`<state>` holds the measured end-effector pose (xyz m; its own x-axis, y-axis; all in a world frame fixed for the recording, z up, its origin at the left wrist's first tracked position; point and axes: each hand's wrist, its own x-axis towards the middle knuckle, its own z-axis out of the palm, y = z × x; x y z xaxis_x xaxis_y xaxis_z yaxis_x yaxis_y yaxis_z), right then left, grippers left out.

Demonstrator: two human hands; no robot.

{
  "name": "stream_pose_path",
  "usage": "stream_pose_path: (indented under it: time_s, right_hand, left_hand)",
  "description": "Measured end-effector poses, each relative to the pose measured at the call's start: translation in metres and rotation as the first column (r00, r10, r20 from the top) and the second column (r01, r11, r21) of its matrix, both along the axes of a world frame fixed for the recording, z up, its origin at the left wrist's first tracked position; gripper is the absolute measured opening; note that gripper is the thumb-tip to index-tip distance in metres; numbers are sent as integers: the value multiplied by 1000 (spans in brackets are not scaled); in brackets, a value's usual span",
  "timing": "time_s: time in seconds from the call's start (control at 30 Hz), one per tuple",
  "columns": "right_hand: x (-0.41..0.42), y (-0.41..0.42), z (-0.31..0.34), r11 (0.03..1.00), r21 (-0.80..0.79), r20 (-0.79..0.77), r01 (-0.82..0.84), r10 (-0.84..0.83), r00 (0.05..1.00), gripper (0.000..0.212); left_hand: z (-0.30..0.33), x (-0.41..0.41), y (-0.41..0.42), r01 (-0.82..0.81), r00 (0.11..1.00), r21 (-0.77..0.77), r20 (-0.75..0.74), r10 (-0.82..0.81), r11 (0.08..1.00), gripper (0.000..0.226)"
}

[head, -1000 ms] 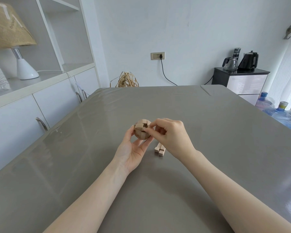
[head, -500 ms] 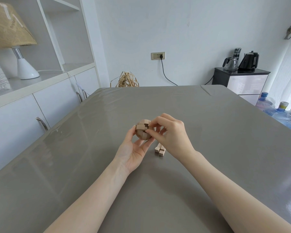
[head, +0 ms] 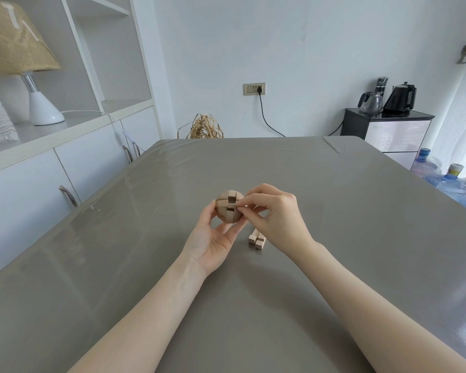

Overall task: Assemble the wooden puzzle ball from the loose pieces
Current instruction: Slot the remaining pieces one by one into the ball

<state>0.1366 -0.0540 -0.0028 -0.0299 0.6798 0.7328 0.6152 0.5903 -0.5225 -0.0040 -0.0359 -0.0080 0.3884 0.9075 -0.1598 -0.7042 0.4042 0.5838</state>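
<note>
Head view: the left hand [head: 213, 238] is raised over the grey table [head: 334, 211], palm up, its fingers and thumb curled round the wooden puzzle ball [head: 228, 206], which sits held above the tabletop near the middle of the view; the ball is partly built, with dark square gaps showing between its pale blocks on the side facing the camera; the right hand [head: 277, 219] comes in from the right, its thumb and forefinger pinched together at the ball's right edge, touching it by one of the gaps; whether a small piece lies between those fingertips cannot be told, since the spot is too small; the remaining fingers of that hand are curled loosely beneath; just below the right hand, on the table, lie the loose wooden pieces [head: 257, 238], a few pale square-ended sticks side by side, partly hidden by the hand and apart from the ball; on the left stands a white cabinet [head: 38, 184] with open shelves, bearing a table lamp [head: 27, 63] with a tan shade and a white foot; on the far wall is a wall socket [head: 254, 89] with a black cord plugged in; at the right a dark side cabinet [head: 388, 130] carries a black kettle [head: 400, 97] and a glass jug [head: 371, 102]; water bottles [head: 441, 181] stand at the far right edge
</note>
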Motion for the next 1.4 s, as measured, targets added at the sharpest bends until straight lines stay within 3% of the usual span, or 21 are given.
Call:
stream_pose_path:
  time_s: [0.7,0.93,1.23,1.4]
  right_hand:
    - [3,2,-4,998,60,42,5,-7,999,12]
    - [2,2,0,997,-65,-127,-32,24,992,13]
    - [0,-1,6,988,-149,-218,-39,6,976,12]
    - [7,-1,13,970,-244,-353,-11,-78,932,15]
  left_hand:
    - [-2,-1,5,-22,998,17,-63,23,1000,37]
    - [1,0,2,-28,999,-23,-35,27,999,34]
    - [4,-1,-1,-5,998,-98,64,11,995,27]
    - [5,-1,0,2,993,-124,119,13,992,23]
